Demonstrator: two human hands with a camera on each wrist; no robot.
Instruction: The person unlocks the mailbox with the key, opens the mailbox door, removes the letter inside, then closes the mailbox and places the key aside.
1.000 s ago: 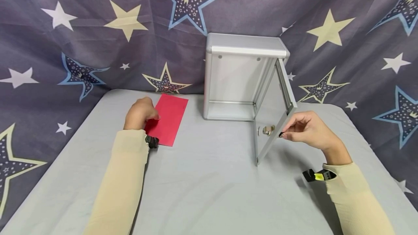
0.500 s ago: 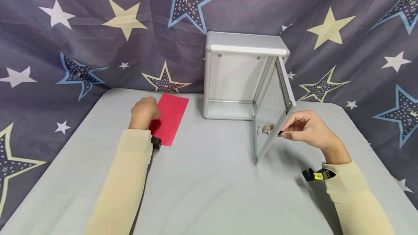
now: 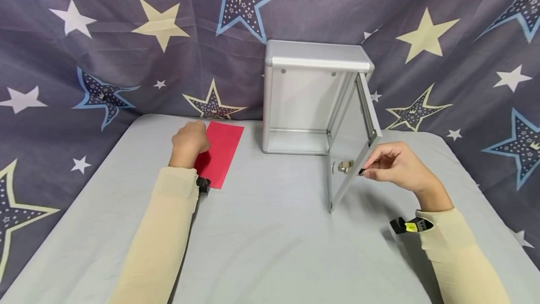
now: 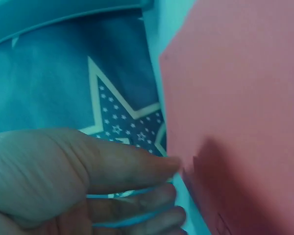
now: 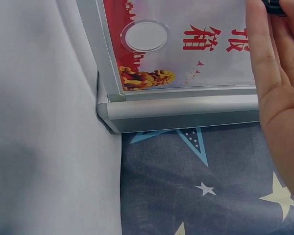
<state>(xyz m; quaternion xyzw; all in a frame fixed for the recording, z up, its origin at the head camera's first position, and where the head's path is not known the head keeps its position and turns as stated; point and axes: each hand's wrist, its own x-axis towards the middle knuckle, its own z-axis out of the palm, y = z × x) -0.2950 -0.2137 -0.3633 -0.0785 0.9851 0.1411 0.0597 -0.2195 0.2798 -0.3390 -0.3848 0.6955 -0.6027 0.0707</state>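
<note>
A red envelope lies on the left of the sheet-covered table. My left hand is at its left edge; in the left wrist view the thumb tip meets the edge of the paper, and whether the fingers pinch it is unclear. Farther back stands a silver metal letter box, its hinged door swung out towards me, a metal lock cam on the inner face. At the door's outer side my right hand pinches a small black-headed key. The key's shaft is hidden.
A dark curtain with printed stars hangs behind the box and at both sides. Red characters and a white oval appear on the door's outer panel in the right wrist view. The grey sheet covers the table.
My left hand has slid slightly right and away along the envelope's left edge, its fingers now more curled. My right hand stays at the key; the door keeps nearly the same angle.
</note>
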